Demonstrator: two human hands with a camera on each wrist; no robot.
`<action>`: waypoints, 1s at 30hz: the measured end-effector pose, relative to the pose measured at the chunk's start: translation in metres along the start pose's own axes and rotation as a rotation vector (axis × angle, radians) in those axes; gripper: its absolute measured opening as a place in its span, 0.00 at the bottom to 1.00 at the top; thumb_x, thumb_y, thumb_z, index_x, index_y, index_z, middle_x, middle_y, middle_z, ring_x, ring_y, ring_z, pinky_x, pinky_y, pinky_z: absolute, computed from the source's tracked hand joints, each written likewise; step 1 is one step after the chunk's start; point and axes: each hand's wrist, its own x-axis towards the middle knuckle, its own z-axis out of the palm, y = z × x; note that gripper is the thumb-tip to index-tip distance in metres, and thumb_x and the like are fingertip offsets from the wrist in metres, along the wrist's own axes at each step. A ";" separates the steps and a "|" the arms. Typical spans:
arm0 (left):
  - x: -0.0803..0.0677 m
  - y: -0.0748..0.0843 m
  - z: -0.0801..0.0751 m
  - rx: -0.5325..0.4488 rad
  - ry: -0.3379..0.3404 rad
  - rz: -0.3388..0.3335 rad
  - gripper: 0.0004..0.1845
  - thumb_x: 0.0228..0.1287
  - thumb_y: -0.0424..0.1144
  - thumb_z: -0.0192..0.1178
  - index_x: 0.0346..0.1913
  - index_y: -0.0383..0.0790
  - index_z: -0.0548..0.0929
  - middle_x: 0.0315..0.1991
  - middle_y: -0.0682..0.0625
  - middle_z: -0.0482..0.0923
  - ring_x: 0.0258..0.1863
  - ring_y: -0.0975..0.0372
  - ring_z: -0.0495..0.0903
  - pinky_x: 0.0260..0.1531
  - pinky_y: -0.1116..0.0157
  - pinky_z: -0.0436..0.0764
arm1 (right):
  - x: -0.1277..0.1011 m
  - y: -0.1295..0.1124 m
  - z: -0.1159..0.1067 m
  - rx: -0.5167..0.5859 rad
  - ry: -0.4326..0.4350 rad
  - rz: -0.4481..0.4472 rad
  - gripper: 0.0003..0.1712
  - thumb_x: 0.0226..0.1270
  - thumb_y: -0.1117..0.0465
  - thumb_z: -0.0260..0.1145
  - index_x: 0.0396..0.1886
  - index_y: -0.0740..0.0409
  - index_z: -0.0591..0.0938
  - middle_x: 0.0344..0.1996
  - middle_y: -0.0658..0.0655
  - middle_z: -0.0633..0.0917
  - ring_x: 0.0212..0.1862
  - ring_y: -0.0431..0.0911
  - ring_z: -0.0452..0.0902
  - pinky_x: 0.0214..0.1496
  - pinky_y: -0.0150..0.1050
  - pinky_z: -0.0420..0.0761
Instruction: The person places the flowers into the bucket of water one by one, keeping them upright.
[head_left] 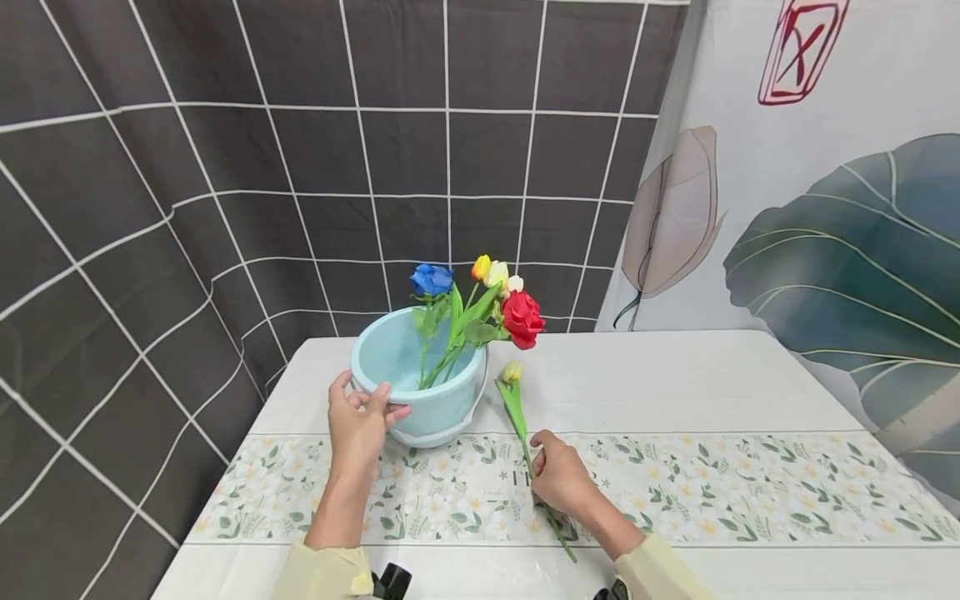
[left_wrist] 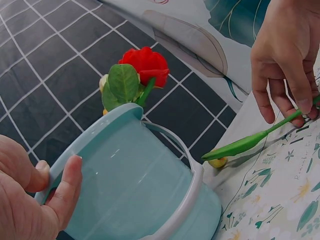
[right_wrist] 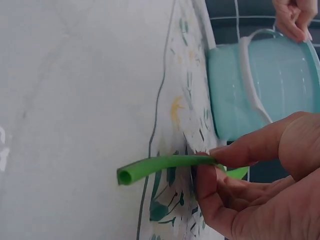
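A light blue bucket (head_left: 438, 414) with a white handle stands on the table's left part. My left hand (head_left: 357, 435) grips its near-left rim, thumb and fingers on either side of the wall (left_wrist: 135, 175). Inside the bucket lean a blue rose (head_left: 431, 280), a red rose (head_left: 522, 320) and several yellow and white tulips (head_left: 497, 275). To the right of the bucket, my right hand (head_left: 561, 473) pinches a yellow tulip (head_left: 513, 408) by its green stem. Its bloom points away from me, and the cut stem end (right_wrist: 129, 175) sticks out toward me.
A white cloth with a flowered band (head_left: 675, 492) covers the table (head_left: 637, 375). Behind it hang a dark curtain with a white grid (head_left: 495, 150) and, to the right, a pale cloth with large printed leaves (head_left: 855, 242).
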 end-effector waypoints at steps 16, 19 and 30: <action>0.000 0.000 -0.001 0.022 -0.001 -0.001 0.37 0.75 0.37 0.48 0.77 0.45 0.38 0.45 0.39 0.67 0.30 0.64 0.86 0.46 0.73 0.86 | 0.007 0.007 -0.005 0.424 -0.011 0.204 0.18 0.54 0.79 0.67 0.47 0.72 0.77 0.23 0.56 0.83 0.24 0.46 0.81 0.22 0.34 0.83; 0.000 0.001 -0.001 0.029 0.000 0.002 0.37 0.75 0.37 0.48 0.77 0.45 0.38 0.45 0.40 0.67 0.30 0.63 0.86 0.48 0.73 0.85 | 0.008 0.008 -0.008 0.487 -0.001 0.218 0.18 0.55 0.78 0.67 0.47 0.72 0.77 0.23 0.57 0.82 0.25 0.48 0.82 0.24 0.35 0.84; 0.001 0.000 0.000 0.019 0.003 0.003 0.37 0.75 0.37 0.48 0.77 0.45 0.39 0.46 0.39 0.67 0.32 0.63 0.86 0.47 0.73 0.85 | 0.012 0.009 -0.018 0.619 0.103 0.249 0.21 0.56 0.79 0.66 0.51 0.71 0.75 0.26 0.60 0.83 0.26 0.47 0.82 0.22 0.33 0.84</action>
